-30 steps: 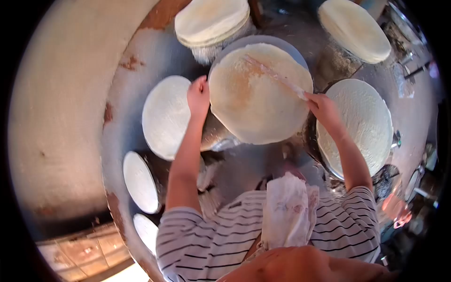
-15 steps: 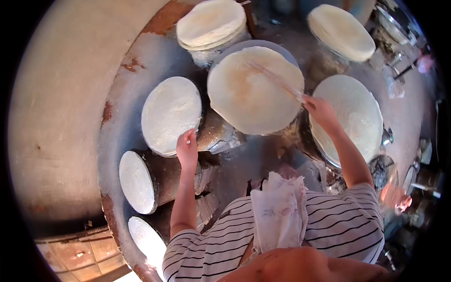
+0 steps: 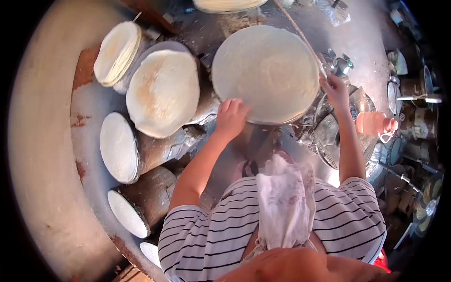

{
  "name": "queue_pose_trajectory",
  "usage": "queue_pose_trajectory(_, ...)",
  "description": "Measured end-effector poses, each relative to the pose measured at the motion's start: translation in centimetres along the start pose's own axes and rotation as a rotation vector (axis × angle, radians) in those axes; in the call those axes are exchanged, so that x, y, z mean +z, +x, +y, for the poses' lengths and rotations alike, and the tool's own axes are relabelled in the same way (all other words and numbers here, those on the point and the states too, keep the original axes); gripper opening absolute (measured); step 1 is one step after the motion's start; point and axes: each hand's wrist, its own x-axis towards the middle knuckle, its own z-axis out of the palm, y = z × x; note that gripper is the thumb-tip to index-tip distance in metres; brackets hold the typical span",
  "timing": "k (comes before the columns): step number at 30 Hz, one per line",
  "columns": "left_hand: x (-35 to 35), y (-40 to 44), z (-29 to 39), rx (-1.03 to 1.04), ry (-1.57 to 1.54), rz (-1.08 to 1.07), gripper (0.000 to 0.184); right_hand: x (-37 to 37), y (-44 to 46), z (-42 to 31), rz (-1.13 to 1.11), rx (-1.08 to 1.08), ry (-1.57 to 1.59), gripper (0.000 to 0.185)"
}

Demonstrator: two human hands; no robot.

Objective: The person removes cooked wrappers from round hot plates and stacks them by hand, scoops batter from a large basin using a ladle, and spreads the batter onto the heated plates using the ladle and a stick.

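Note:
Directly ahead, a large pale round flatbread (image 3: 265, 73) covers a round griddle. My left hand (image 3: 231, 120) is at its near-left edge, fingers stretched out over the rim and touching it. My right hand (image 3: 337, 91), beside the griddle's right edge, is closed around a long thin stick (image 3: 303, 35) that slants up and to the left along the flatbread's far-right side. To the left lies a flatbread (image 3: 162, 94) with brown patches and an uneven edge, on a round support.
Further left are a stack of flatbreads (image 3: 117, 54) and white round griddle tops (image 3: 120, 148) on cylindrical bases. Another stack (image 3: 230, 4) is cut off at the top. A pink bottle (image 3: 371, 123) and a fan (image 3: 426, 207) are on the right.
The view has turned right, so the griddles appear further left. My left hand has left the white griddle for the pale flatbread's edge. The stick has moved off the browned flatbread.

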Motion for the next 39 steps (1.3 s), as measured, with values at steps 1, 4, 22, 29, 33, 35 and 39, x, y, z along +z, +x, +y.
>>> queue_pose_trajectory(1,0.4,0.3,0.2,0.020,0.007,-0.033,0.033,-1.0,-0.4,1.5,-0.015,0.024,0.134,0.027)
queue_pose_trajectory(4,1.1,0.3,1.7,0.094,-0.040,-0.172,0.027,-2.9,-1.6,4.0,-0.009,0.099,0.125,0.021)
queue_pose_trajectory(22,2.6,5.8,7.9,0.015,-0.110,0.259,0.014,-5.1,-5.1,6.7,0.074,0.304,0.405,0.023)
queue_pose_trajectory(29,-4.6,11.0,4.5,-0.395,-0.325,0.570,0.016,-3.5,-1.0,6.0,-0.055,0.319,0.471,0.017)
queue_pose_trajectory(33,-9.4,16.1,3.8,-0.273,-0.394,0.510,0.014,0.4,6.0,4.6,-0.118,0.265,0.637,0.024)
queue_pose_trajectory(35,-10.6,18.1,3.6,-0.170,-0.316,0.408,0.013,1.8,9.7,1.7,-0.083,0.231,0.693,0.031)
queue_pose_trajectory(39,-14.1,22.3,4.4,0.210,-0.082,0.209,0.014,3.4,16.3,1.0,-0.130,0.353,0.814,0.044)
